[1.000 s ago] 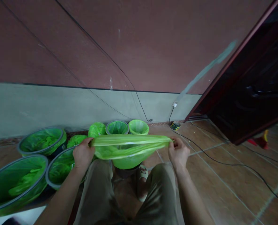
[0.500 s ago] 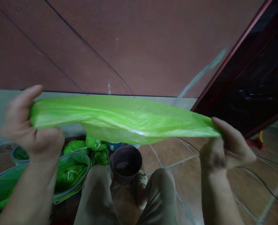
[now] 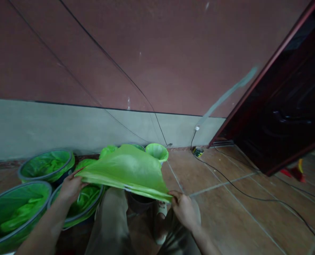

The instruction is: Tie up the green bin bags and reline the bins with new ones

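Nearest the camera, the person's knees in khaki trousers [image 3: 111, 221] frame the scene, and both hands are out in front of them. The right hand [image 3: 183, 208] has its grip pinched closed on the near right corner of a thin bright-green plastic bag [image 3: 125, 169]. The left hand [image 3: 71, 186] has its grip closed on the bag's left edge. The bag hangs in the air between the hands, spread like a slack, billowed sheet just above a dark round pot [image 3: 141, 202] that stands on the floor between the knees. The film looks very light, limp and rather slick, so it should crumple and slip unless it is held at the edge or hem, with the fingers well apart along it. It would probably tear if pulled hard. To the left sit grey-rimmed round tubs lined with green bags [image 3: 14, 209]. Beyond the held bag a small green-lined bin [image 3: 157, 151] stands near the wall. A black cable [image 3: 239, 191] trails over the brown tiled floor [image 3: 226, 219] toward a dark wooden door [image 3: 287, 106].
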`<action>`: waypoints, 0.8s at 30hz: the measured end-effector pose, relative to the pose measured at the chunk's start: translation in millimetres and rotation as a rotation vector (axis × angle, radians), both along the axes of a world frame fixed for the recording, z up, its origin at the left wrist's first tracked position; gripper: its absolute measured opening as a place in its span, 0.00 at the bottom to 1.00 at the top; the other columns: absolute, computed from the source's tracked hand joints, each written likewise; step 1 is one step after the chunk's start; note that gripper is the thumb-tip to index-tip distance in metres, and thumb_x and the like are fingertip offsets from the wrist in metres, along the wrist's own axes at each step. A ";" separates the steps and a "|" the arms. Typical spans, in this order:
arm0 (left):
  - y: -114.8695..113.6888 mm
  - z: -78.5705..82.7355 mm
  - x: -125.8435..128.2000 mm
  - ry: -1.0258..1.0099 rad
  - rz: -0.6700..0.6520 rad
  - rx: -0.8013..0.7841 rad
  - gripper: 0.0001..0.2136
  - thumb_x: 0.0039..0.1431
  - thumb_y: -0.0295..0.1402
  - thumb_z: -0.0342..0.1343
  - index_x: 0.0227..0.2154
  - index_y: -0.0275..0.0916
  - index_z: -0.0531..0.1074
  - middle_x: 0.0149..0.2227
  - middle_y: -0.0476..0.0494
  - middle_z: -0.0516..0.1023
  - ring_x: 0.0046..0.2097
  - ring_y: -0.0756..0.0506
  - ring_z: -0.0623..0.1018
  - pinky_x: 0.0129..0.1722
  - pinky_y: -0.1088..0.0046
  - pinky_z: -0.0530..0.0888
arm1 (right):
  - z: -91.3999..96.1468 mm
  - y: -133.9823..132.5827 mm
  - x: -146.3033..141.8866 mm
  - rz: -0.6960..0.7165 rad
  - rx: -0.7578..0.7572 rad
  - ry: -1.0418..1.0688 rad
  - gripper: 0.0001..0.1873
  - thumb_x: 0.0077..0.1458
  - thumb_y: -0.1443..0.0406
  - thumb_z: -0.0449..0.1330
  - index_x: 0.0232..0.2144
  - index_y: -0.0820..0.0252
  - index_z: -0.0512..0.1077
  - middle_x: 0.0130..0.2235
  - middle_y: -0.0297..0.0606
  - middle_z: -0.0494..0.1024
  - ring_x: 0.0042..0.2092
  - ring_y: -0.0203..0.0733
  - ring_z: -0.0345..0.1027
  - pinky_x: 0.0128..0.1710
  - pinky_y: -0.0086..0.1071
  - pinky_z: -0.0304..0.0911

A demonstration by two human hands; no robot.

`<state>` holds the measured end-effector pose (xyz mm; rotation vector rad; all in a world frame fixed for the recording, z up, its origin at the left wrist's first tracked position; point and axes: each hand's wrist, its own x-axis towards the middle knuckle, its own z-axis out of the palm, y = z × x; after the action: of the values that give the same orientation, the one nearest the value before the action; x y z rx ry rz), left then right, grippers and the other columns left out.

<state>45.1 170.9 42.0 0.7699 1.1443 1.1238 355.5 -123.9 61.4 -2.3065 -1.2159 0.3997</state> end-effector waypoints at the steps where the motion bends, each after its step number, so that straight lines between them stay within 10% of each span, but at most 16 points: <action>1: 0.8 4.9 -2.6 -0.053 0.012 -0.036 0.12 0.43 0.21 0.53 0.33 0.37 0.71 0.24 0.52 0.77 0.27 0.49 0.77 0.32 0.75 0.76 | 1.1 0.6 -11.1 0.044 0.034 0.064 0.19 0.54 0.71 0.49 0.42 0.56 0.77 0.34 0.38 0.81 0.37 0.41 0.75 0.38 0.29 0.64; 6: -31.8 7.3 -3.5 -0.330 -0.164 -0.144 0.16 0.63 0.45 0.44 0.39 0.39 0.70 0.33 0.44 0.79 0.38 0.45 0.79 0.42 0.65 0.76 | -11.9 14.2 -87.7 0.334 0.130 0.228 0.13 0.56 0.68 0.52 0.39 0.57 0.75 0.31 0.35 0.79 0.31 0.38 0.71 0.33 0.27 0.62; 14: -95.8 31.1 11.7 -0.306 -0.483 -0.305 0.33 0.57 0.58 0.44 0.49 0.35 0.74 0.41 0.33 0.81 0.47 0.34 0.79 0.46 0.57 0.75 | -3.5 59.7 -188.6 0.746 -0.079 -0.023 0.16 0.52 0.65 0.53 0.43 0.58 0.74 0.33 0.42 0.80 0.35 0.47 0.74 0.36 0.35 0.66; 24: -112.2 22.1 1.5 0.088 -0.451 -0.133 0.20 0.40 0.33 0.68 0.39 0.35 0.77 0.31 0.41 0.82 0.30 0.41 0.81 0.31 0.68 0.77 | -20.0 68.9 -231.6 1.064 -0.073 -0.041 0.11 0.55 0.63 0.54 0.37 0.60 0.75 0.33 0.40 0.81 0.34 0.44 0.75 0.37 0.32 0.68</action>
<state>46.6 58.8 64.2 0.9237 1.0388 0.6370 123.9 -55.0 41.4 -1.5184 -2.4012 0.7433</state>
